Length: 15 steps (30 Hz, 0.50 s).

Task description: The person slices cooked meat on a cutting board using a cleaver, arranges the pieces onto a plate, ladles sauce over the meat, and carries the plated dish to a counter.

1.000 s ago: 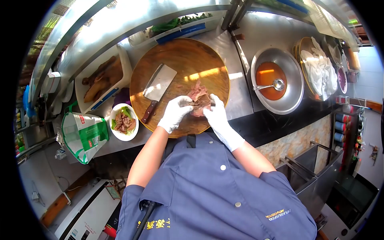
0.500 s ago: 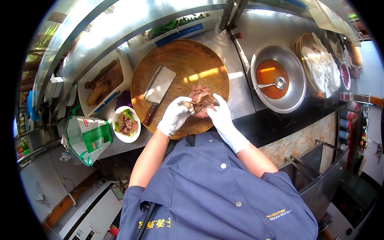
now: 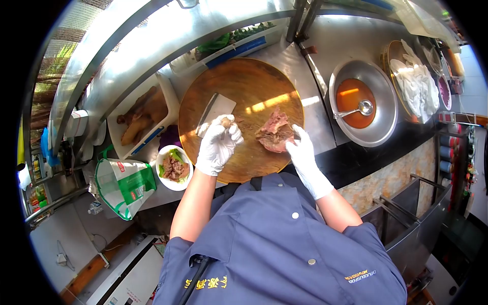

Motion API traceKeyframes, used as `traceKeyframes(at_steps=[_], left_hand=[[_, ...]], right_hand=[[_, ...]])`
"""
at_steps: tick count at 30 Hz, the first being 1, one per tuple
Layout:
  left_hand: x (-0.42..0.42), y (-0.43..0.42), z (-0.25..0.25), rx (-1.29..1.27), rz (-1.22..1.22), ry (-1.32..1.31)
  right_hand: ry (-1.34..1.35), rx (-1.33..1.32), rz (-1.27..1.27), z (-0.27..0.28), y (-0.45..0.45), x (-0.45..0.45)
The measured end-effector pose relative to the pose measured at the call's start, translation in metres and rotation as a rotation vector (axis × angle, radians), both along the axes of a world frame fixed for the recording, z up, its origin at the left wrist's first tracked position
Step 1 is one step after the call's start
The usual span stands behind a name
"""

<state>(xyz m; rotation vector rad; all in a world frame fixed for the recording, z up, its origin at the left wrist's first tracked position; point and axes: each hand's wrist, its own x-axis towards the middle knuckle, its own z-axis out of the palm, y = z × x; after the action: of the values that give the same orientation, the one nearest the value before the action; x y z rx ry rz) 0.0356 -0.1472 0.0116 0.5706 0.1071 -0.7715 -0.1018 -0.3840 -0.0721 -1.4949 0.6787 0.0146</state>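
My gloved left hand (image 3: 218,147) is raised over the left side of the round wooden chopping board (image 3: 254,76), closed on a small brownish piece (image 3: 226,122), perhaps bone or meat, at its fingertips. My gloved right hand (image 3: 304,156) pinches the edge of a reddish-brown chunk of cooked meat (image 3: 275,131) at the board's right side. Partly behind my left hand lies a cleaver (image 3: 219,105); its blade shows, while the handle is hidden. Just left of the board, a white bowl (image 3: 188,183) holds meat slices over green leaves.
A white tub (image 3: 172,109) with whole cooked poultry stands at the left, above a green-and-white bag (image 3: 126,185). To the right, a steel basin (image 3: 390,114) holds reddish-brown liquid and a ladle (image 3: 364,107). White cloth (image 3: 417,86) lies beyond it.
My left hand has moved away from the meat, up and left over the cleaver, with a small piece in its fingers. My right hand stays at the chunk. The whole view has shifted slightly.
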Motion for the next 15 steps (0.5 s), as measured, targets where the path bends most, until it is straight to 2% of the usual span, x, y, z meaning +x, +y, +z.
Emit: traceKeyframes(at_steps=[6,10,15], left_hand=[[0.013,-0.004,0.023,0.17,0.031,-0.149],[0.011,-0.01,0.043,0.103,0.011,-0.149],[0.009,-0.012,0.044,0.156,0.023,-0.132]], right_hand=[[0.045,-0.022,0.004,0.001,-0.003,-0.003],[0.038,0.012,-0.018,-0.004,-0.003,-0.002],[0.042,0.015,-0.018,-0.004,-0.004,-0.001]])
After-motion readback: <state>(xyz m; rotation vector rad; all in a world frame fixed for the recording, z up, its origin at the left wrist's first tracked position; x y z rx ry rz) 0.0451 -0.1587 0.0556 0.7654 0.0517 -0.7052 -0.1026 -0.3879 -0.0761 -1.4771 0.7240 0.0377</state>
